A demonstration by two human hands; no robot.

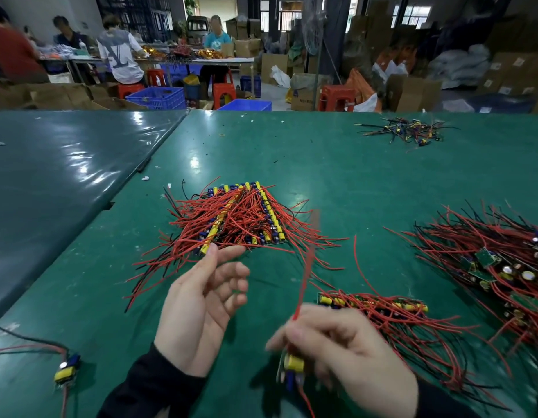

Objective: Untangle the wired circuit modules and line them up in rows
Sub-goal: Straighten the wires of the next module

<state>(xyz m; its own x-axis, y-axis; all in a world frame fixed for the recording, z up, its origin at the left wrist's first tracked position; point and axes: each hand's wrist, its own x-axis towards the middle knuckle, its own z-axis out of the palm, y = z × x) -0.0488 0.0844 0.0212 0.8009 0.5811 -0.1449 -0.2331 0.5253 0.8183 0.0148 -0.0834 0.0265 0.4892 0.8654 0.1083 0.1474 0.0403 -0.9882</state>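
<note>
Closest to the lens, low and right of centre, the right hand [343, 354] is blurred, its fingers curled around one circuit module [292, 367] with a yellow part and a blue part showing below the knuckles. From that grip a red wire [305, 267] rises steeply up the frame, smeared with blur. Just left of it the left hand [198, 309] is held palm up, fingers loosely spread and holding nothing; its fingertips lie right at the near edge of the wired pile above.

That pile, the arranged rows of modules [246, 218], sits at the middle of the frame on the green table [337, 164], yellow parts lined up in diagonal strips under a fan of red and black leads. Right of the right hand lies a shorter row of modules [373, 304], its red leads trailing toward the lower right. At the right edge a big tangled heap [503, 267] shows small green boards and silver-topped capacitors. Well apart, in the upper right of the table, lies a small scrap pile [406, 131]. One lone module [67, 369] lies at the lower left, its wires running off the left edge.

Beyond the table, at the top of the frame, people sit at a workbench [159, 60] among blue crates [157, 98], red stools [337, 98] and cardboard boxes [412, 92].
</note>
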